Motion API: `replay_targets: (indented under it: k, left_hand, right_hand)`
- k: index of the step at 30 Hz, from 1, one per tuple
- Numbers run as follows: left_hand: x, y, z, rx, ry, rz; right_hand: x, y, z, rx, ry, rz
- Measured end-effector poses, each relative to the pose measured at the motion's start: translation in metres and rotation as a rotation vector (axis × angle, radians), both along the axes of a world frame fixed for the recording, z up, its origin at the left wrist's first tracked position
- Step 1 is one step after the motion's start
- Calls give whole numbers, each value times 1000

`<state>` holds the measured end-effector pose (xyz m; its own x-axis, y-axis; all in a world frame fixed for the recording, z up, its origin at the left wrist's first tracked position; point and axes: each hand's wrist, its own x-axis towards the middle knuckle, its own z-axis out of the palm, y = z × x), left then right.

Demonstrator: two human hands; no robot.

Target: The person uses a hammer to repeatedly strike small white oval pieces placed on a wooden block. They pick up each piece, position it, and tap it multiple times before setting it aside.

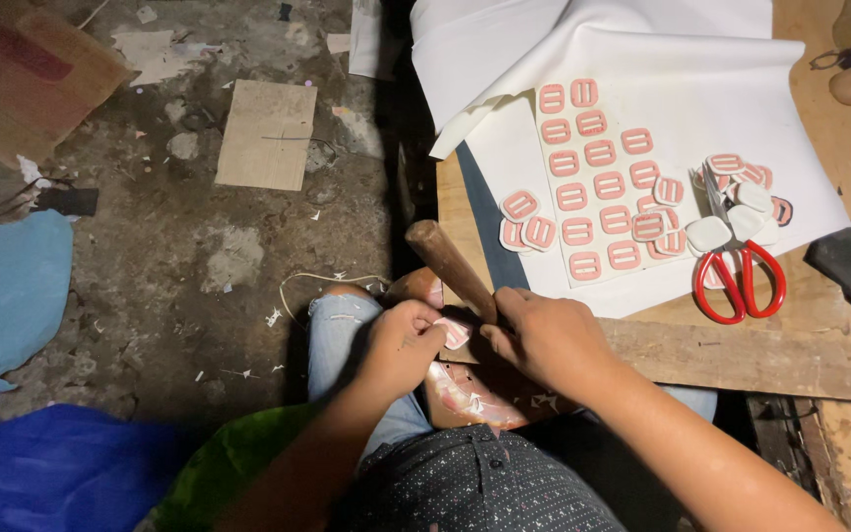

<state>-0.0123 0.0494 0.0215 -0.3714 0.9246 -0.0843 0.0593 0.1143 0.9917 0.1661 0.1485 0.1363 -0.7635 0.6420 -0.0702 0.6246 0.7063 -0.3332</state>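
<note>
Two hands meet over the lap: the left hand (401, 340) pinches a small pink-and-white piece (454, 331), and the right hand (544, 335) has its grip closed around a wooden handle (448, 261). Beyond them, matching pieces (598, 182) and red scissors (739, 281) lie on the bench (741, 350).

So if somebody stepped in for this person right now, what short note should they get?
Left hand: pinching a small pink-and-white piece over the lap.
Right hand: closed on a wooden-handled tool, its working end hidden at that piece.
On the wooden board: a white sheet with rows of pink slotted shapes, loose cut ones at its left, a small pile above red scissors.
Done: several cut out. Left: most rows still uncut.
</note>
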Motion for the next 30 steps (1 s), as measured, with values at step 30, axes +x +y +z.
replay_targets:
  k: [30]
  left_hand:
    - [-8,11,-17,-122,-86,-42]
  right_hand:
    - [-11,3,-11,-98,-2,-151]
